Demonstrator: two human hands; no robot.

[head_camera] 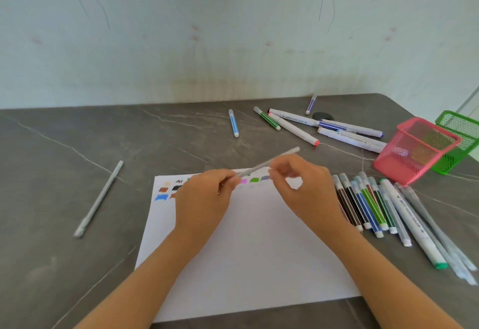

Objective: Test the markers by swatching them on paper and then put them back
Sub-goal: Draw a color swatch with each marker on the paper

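My left hand (204, 196) pinches one end of a thin grey marker (285, 155), which is in the air just above the far edge of the paper (246, 251). My right hand (305, 191) pinches its middle. I judge the marker light, stiff and rather smooth, so I would grip firmly close to the cap when pulling.

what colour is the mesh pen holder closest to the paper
Pink; the pen holder shows best in the head view, the only one.
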